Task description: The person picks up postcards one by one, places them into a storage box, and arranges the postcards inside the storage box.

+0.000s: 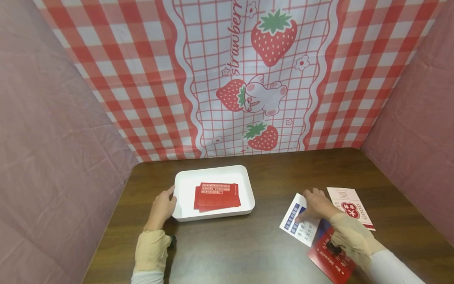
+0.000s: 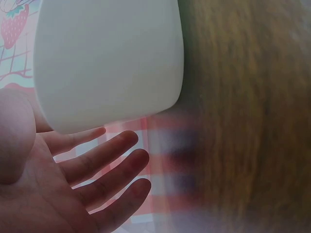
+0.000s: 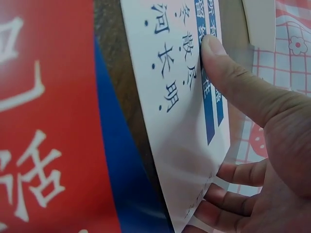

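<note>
A white tray [image 1: 214,215] on the table holds several red cards [image 1: 218,197] in a loose stack. At its left end is my left hand [image 1: 162,207], touching or very near the rim; in the left wrist view the fingers [image 2: 108,182] are loosely extended beside the tray wall [image 2: 112,63]. My right hand [image 1: 317,204] grips a white card [image 1: 301,219] with blue bands and dark lettering. Its thumb [image 3: 233,73] lies on the printed face, and the other fingertips reach the far edge, partly hidden behind the card.
Under my right wrist lies a red and blue card [image 1: 328,254] with white lettering, partly covered. A white card with a red emblem [image 1: 351,209] lies to its right. A checked strawberry cloth [image 1: 248,118] hangs behind the table [image 1: 227,248], with pink cloth on both sides.
</note>
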Motion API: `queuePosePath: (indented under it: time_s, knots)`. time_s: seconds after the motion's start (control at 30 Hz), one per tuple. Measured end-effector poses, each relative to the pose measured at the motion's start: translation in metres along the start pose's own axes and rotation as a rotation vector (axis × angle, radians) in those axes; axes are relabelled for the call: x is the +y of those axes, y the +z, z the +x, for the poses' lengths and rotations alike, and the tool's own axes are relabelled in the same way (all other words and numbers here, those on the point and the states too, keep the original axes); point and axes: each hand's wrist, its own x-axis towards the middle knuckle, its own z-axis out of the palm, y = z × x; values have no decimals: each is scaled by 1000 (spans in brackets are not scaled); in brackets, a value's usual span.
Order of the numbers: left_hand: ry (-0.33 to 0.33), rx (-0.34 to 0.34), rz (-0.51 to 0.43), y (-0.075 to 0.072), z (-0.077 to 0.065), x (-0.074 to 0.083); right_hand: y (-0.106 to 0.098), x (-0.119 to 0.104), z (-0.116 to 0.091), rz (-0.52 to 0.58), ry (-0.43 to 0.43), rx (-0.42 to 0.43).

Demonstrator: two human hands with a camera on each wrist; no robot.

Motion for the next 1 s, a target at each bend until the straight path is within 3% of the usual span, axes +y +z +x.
queuePosePath:
  time_s: [0.57, 1.0]
  knots:
    - [8, 2, 13, -2, -2, 2, -8, 6, 3, 98, -23, 7]
    - [22, 16, 14, 1, -2, -1, -8, 22, 1, 204, -120, -1]
